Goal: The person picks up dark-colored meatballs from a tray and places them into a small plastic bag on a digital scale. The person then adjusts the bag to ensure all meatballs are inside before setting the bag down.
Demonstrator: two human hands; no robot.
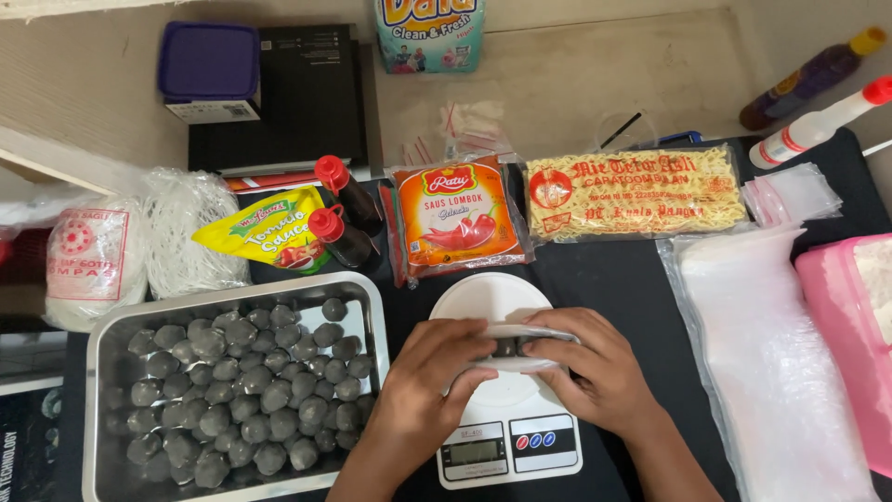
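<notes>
Two bare hands meet in the lower middle of the frame, above a white kitchen scale [506, 437] with a round platform. The left hand [429, 379] and the right hand [595, 367] are both curled, fingers closed on the edges of a small clear plastic bag [506, 344], which is held stretched between them just over the platform. A few dark pieces can be made out inside the bag; how many cannot be told.

At lower left, just beside the scale, a steel tray [102, 409] is filled with grey meatballs [251, 390]. Along the upper middle are laid a red chilli sauce pouch [457, 221], a packet of dry yellow noodles [636, 193], a yellow tomato sauce pouch [269, 228] and two small red-capped bottles [339, 212]. A stack of clear bags [776, 363] is seen at right.

Several risks can be judged from here. The thin bag could be slipped from the fingers or tipped while open, so that its contents would be spilled onto the scale. Weight could be added by resting wrists, and a false reading given. The display could be hidden by the left forearm.
</notes>
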